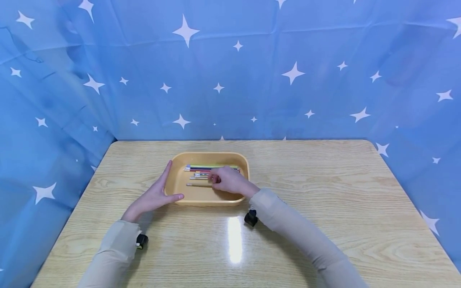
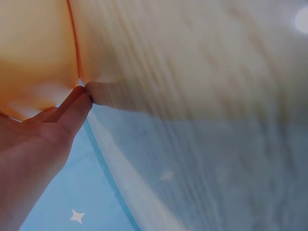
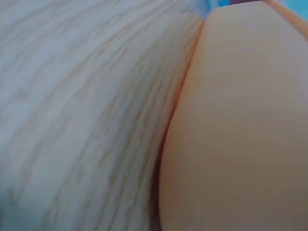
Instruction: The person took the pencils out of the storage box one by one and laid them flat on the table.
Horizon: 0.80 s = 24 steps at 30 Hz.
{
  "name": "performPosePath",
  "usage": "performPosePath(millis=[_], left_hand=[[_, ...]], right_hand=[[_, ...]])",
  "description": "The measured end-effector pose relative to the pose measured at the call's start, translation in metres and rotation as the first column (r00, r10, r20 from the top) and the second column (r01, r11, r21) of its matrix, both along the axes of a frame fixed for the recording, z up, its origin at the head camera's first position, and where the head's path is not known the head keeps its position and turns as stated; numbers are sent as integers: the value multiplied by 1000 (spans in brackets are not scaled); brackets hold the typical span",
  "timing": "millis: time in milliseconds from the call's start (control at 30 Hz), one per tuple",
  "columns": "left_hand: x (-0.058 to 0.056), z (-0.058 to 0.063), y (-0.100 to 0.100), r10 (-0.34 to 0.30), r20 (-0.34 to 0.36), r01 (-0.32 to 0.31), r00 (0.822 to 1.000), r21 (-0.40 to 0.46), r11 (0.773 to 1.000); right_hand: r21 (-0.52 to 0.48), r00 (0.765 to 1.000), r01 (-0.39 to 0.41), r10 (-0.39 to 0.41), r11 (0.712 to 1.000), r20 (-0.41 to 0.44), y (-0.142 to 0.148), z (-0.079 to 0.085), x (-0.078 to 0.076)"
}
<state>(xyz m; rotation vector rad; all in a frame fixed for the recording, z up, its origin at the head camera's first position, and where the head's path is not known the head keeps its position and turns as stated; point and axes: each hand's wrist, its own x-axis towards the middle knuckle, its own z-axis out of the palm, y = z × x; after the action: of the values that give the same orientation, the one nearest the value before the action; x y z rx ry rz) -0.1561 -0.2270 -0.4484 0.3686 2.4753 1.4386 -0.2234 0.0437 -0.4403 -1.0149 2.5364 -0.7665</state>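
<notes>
A shallow yellow-orange plastic tray (image 1: 201, 203) sits on the table with several pencils (image 1: 203, 169) lying side by side in it, striped in colours such as green, dark blue and red. My left hand (image 1: 156, 194) is spread at the tray's left end, fingers straight along the outer wall and thumb across the front left corner. In the left wrist view, the fingertips (image 2: 79, 98) touch the tray's side low down. Reaching inside over the right half, my right hand (image 1: 228, 180) pinches the end of a tan pencil (image 1: 199, 185) nearest the front. The right wrist view shows only the tray's outer wall (image 3: 236, 125).
The tray stands left of centre on a light wood-grain table (image 1: 324, 192). A blue curtain (image 1: 252, 100) with white stars hangs behind the table and along both sides. Small black wrist cameras (image 1: 251, 218) hang below both sleeves, close to the tabletop.
</notes>
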Motion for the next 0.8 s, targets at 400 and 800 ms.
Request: performPosePath(millis=[400, 800], left_hand=[[-1, 0, 0, 9, -3, -9, 1000, -4, 1000], [0, -1, 0, 10, -13, -10, 1000, -10, 1000]], right_hand=[[-136, 991, 31, -13, 990, 134, 0, 3, -3], [-122, 975, 4, 23, 993, 220, 2, 1, -5]])
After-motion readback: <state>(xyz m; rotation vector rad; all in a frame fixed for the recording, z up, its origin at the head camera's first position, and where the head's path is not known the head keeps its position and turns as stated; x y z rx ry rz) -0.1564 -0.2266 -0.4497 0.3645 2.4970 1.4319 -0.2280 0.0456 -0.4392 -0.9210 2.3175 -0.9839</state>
